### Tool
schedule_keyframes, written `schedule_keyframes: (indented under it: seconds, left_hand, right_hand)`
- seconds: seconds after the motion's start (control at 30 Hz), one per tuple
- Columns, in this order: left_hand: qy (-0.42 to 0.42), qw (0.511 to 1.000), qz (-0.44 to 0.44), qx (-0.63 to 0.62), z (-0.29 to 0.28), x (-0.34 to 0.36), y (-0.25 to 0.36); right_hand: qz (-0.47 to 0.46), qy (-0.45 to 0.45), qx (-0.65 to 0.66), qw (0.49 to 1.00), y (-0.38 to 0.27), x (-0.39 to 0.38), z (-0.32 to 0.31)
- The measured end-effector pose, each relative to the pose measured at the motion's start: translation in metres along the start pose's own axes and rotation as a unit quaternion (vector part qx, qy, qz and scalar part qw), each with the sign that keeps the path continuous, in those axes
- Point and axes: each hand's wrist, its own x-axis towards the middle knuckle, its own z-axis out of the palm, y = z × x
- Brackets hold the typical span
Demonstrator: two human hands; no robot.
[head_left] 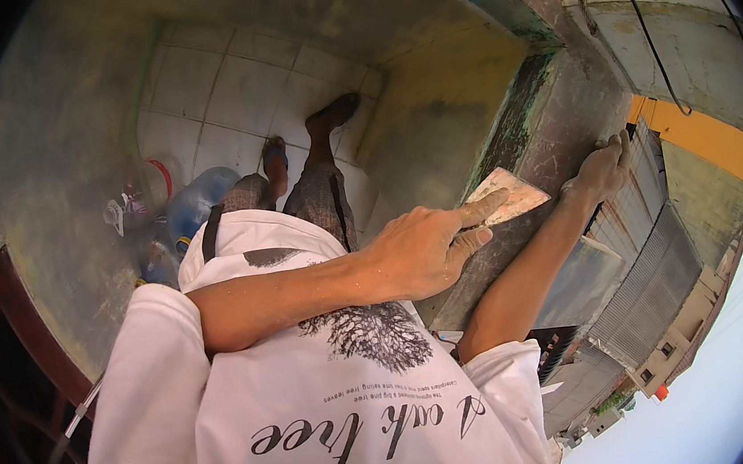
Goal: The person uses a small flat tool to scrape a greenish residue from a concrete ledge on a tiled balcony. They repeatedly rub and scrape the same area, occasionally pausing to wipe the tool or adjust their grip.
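Observation:
My left hand (422,249) reaches across my body and is closed on a putty knife. Its index finger and thumb stretch toward the wide, flat blade (511,196), which is smeared with pale, orange-tinged residue. The handle is hidden in my palm. The blade lies over a grey, rough ledge (549,130) that has a worn green edge. On the ledge's outer side, my dusty right hand (603,169) rests with its fingers stretched out and nothing visible in them.
A clear blue plastic bottle (200,202) and a red-rimmed item (160,176) stand beside my legs on white floor tiles (236,84). A stained yellow-green wall (440,109) drops below the ledge. Dark cables (642,18) hang at upper right. Corrugated roofs (651,259) lie beyond the ledge.

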Motion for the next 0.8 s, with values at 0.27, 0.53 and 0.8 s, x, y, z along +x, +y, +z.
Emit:
schedule_keyframes:
  seconds: [0.27, 0.53, 0.8]
  left_hand:
    - [-0.026, 0.999, -0.017, -0.015, -0.005, 0.004, 0.005]
    - [-0.106, 0.984, -0.076, -0.122, -0.041, 0.014, -0.016]
    - [0.119, 0.984, 0.052, -0.119, 0.002, -0.003, -0.058]
  right_hand:
    - [0.025, 0.006, -0.050, 0.998, -0.009, -0.005, 0.000]
    - [0.009, -0.010, 0.007, 1.000, 0.005, 0.003, -0.003]
    - [-0.015, 0.003, -0.003, 1.000, 0.008, 0.003, -0.003]
